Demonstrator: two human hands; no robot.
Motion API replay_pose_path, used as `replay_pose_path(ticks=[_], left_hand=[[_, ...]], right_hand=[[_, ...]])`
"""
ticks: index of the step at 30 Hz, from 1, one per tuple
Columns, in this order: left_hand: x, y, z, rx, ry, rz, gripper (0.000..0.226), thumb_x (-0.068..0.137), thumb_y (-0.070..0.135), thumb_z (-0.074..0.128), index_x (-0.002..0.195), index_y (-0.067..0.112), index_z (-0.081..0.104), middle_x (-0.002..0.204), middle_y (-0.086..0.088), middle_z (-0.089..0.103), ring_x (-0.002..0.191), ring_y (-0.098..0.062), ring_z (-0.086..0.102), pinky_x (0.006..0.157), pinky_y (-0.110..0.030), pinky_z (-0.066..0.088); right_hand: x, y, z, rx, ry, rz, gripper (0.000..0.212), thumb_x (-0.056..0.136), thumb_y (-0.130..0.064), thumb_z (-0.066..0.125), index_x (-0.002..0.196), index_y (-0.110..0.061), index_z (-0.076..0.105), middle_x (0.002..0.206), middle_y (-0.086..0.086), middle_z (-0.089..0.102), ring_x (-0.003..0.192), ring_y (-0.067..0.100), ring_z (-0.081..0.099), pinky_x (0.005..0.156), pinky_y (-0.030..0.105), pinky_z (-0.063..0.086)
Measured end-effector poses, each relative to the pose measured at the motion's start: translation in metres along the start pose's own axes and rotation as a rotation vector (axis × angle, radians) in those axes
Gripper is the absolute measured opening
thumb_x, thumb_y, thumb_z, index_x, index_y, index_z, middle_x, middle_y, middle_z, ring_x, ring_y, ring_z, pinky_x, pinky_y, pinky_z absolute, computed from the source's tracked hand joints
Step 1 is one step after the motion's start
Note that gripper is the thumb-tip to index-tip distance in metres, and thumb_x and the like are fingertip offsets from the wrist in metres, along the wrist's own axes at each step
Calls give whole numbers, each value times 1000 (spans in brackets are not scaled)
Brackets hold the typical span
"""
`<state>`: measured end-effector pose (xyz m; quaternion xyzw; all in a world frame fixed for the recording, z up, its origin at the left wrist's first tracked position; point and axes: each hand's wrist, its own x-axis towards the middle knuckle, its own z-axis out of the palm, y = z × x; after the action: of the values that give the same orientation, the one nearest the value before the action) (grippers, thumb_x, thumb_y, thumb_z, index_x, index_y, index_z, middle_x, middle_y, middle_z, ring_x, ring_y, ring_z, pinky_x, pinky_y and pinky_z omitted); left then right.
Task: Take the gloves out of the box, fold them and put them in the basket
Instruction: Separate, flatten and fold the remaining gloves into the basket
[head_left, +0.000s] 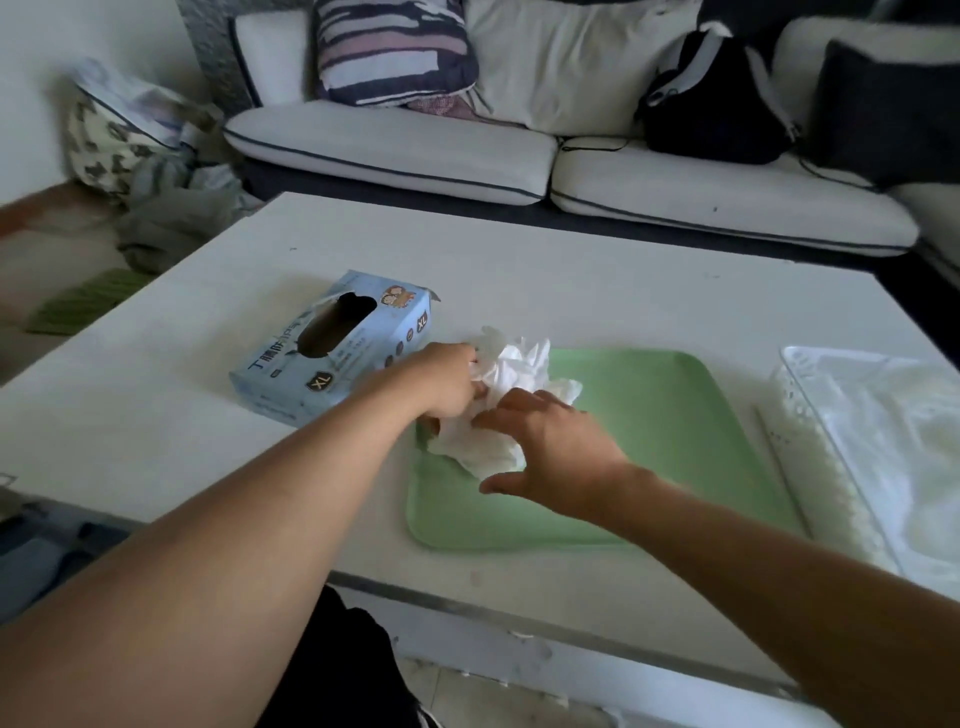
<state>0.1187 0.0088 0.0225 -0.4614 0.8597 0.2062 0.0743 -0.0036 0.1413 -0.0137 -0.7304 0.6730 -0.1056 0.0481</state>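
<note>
Gloves (511, 395): white, thin, crumpled wad on green tray (675, 415), tray's 10 o'clock corner. L hand (447, 384) grips wad. R hand (556, 447) fingers spread, pressing it. Blue box (332, 343) at wad's 9 o'clock; white basket (883, 441) at 3 o'clock.

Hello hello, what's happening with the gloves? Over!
Left hand grips crumpled white gloves over green tray. Right hand touches them, open. White basket unblocked.
</note>
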Motion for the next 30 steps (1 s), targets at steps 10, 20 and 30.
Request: replay_pose_path(ticks=[10,20,30], left_hand=[[-5,-12,-16,-362,-130,-99,72,96,76,26,136,24,57,121,-4,66,106,-28,66,95,-42,55],[-10,13,-22,-34,226,28,109,78,90,39,159,20,18,165,-10,23,149,-36,26,116,-54,32],[1,24,7,422,-44,172,74,93,50,65,156,39,26,160,1,25,141,-30,35,111,-50,39]], right_hand=[[17,10,-46,891,86,254,9,89,-18,75,88,-10,79,83,10,73,71,12,61,75,36,58],[-14,50,-153,1575,417,524,13,98,-8,58,85,-8,61,76,5,69,64,13,67,60,20,57],[-66,85,-131,1764,333,640,12,100,-8,54,102,1,62,85,13,70,70,18,70,66,26,60]])
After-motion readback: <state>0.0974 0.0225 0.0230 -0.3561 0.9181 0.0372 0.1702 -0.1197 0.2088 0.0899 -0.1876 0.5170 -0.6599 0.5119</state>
